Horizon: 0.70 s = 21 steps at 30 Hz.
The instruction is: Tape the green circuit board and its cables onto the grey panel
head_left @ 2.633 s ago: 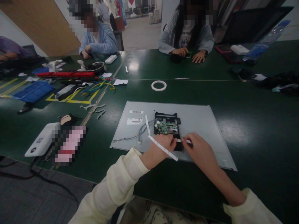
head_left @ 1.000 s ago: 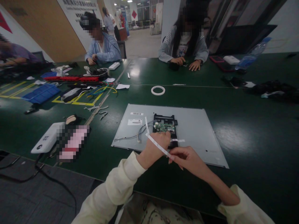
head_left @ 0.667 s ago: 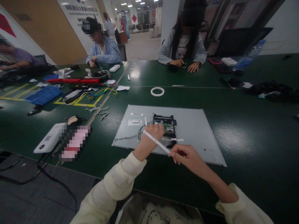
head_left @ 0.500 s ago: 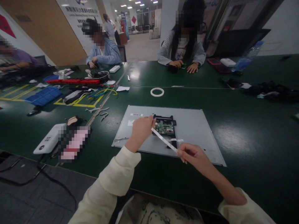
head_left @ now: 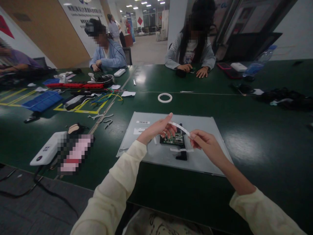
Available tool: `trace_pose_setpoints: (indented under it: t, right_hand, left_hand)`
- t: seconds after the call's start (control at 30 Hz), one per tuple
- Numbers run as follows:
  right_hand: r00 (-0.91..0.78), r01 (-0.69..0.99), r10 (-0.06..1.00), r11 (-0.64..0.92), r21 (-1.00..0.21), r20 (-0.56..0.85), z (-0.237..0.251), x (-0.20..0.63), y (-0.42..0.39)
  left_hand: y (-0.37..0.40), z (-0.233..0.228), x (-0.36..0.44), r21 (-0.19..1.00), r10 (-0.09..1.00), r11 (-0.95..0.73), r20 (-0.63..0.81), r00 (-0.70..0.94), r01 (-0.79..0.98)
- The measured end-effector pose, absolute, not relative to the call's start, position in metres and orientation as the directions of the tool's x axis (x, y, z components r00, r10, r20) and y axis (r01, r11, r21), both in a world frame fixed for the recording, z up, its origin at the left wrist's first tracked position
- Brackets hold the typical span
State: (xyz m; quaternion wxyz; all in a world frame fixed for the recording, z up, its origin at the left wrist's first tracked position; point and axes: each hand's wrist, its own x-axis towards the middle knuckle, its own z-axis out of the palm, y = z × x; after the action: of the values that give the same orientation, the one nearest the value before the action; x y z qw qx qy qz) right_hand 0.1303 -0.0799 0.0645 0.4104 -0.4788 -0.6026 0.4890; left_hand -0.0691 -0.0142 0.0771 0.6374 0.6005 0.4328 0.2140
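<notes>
Two hands were raised above the grey metal panel [head_left: 205,130], both arms in cream sleeves. My left hand [head_left: 158,129] was held palm-down with the fingers loosely spread, index finger pointing up, and one end of a white tape strip [head_left: 179,127] seemed stuck at the fingertips. My right hand [head_left: 204,143] pinched the strip's other end between thumb and forefinger, the remaining fingers curled in. The strip ran in a slight arc between the two hands, off the panel.

Just below my left fingers sat a small green circuit board [head_left: 174,139] in a black bracket, and a second short piece of white tape [head_left: 181,150] lay flat on the panel under my right fingers. Beyond both hands, well apart, a white tape roll [head_left: 164,97] rested on the dark green table [head_left: 256,137], which was glossy and caught the ceiling lights. Far past my fingertips, two other people sat at the table's opposite edge. Off to the left of my left hand lay coloured wires [head_left: 107,97] and a white box [head_left: 47,152].
</notes>
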Motion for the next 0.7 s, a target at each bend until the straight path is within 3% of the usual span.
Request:
trace_pose_setpoints:
  t: [0.13,0.23,0.37,0.43,0.5,0.6,0.7]
  right_hand:
    - [-0.114,0.215,0.993,0.007,-0.977,-0.018,0.047,0.13,-0.07]
    - [-0.065,0.267,0.997,-0.022,-0.963,-0.041,0.037,0.131,-0.067]
    - [-0.045,0.267,0.998,0.045,-0.963,0.035,0.034,0.132,-0.069]
    - [-0.088,0.262,0.993,0.098,-0.96,0.078,0.035,0.132,-0.071]
    - [-0.148,0.265,0.984,0.133,-0.955,0.096,0.035,0.13,-0.073]
    - [-0.182,0.279,0.98,0.132,-0.951,0.083,0.032,0.128,-0.073]
    - [-0.163,0.297,0.986,0.092,-0.95,0.044,0.025,0.128,-0.071]
  left_hand:
    - [0.004,0.079,-0.068,0.959,0.807,-0.075,-0.103,0.582,0.274]
    - [0.019,0.075,-0.065,0.875,0.851,-0.255,0.001,0.525,0.411]
    - [0.034,0.065,-0.059,0.808,0.941,-0.28,0.124,0.314,0.519]
    - [0.036,0.063,-0.058,0.827,0.928,-0.307,0.149,0.343,0.47]
    - [0.035,0.064,-0.061,0.889,0.888,-0.242,0.042,0.458,0.389]
    - [0.033,0.068,-0.068,0.943,0.778,0.034,-0.232,0.584,0.33]
    - [0.034,0.07,-0.075,0.941,0.733,0.112,-0.296,0.612,0.321]
